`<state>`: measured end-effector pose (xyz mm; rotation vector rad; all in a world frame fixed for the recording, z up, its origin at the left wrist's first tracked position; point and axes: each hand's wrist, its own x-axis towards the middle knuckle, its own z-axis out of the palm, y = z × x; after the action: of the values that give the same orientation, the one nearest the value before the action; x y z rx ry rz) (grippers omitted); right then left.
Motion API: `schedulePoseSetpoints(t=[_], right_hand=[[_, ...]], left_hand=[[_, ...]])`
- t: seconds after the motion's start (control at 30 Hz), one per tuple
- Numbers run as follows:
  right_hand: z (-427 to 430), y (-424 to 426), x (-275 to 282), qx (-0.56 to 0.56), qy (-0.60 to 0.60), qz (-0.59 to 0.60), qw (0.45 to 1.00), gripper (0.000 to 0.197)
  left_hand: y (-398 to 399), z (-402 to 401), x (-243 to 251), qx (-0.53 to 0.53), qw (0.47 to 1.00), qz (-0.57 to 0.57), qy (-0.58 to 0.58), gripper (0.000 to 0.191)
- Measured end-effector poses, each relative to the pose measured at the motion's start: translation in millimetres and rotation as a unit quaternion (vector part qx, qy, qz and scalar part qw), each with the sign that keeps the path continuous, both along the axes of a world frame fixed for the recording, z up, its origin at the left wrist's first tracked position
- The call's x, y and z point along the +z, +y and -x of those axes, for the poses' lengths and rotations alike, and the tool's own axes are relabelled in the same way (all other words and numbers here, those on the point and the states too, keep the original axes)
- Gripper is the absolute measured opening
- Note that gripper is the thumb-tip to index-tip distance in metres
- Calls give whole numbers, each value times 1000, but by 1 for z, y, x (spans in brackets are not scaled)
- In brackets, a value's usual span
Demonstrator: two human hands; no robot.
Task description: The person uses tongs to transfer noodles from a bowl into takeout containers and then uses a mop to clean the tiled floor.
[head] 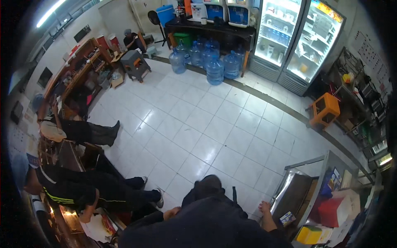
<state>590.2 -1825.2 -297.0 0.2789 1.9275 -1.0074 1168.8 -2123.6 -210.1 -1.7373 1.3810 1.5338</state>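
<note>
My left hand point(172, 213) hangs low at the bottom centre, against the dark clothing of my body point(198, 226); its fingers are partly hidden. To the right, my right hand point(265, 207) hangs with loosely bent fingers and nothing visible in it. It is close to the edge of a metal stand point(291, 192), and whether it touches cannot be told. On the stand's lower level lies a small blue-and-yellow packet point(287, 218). White floor tiles point(198, 136) spread out ahead of me.
At left, one person point(77, 186) reaches to white paper; another point(74, 130) stands beyond. Someone sits point(133, 40) at the back. Blue water bottles point(215, 71), a glass-door fridge point(279, 34), an orange stool point(325, 108) and a grey stool point(135, 63) border the floor.
</note>
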Motion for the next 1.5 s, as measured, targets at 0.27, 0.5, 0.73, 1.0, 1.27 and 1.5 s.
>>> schedulePoseSetpoints(t=[0.27,0.5,0.73,1.0,1.27,1.5], right_hand=[[63,-14,25,-35,-107,-40,993,24],[101,-64,70,-228,-93,0,969,23],[63,-42,109,-497,-108,-43,860,24],[91,-92,72,-465,-128,2,876,31],[318,-72,18,-576,-187,138,784,31],[339,-42,6,-641,-172,83,744,32]], left_hand=[[-102,152,-25,-52,997,-64,-7,38],[-378,501,-44,-145,947,273,85,42],[-494,1000,90,-106,894,156,405,33],[-344,1137,78,-535,626,297,483,23],[-376,1053,21,-635,772,31,-24,28],[-354,1254,10,-619,783,17,-54,31]])
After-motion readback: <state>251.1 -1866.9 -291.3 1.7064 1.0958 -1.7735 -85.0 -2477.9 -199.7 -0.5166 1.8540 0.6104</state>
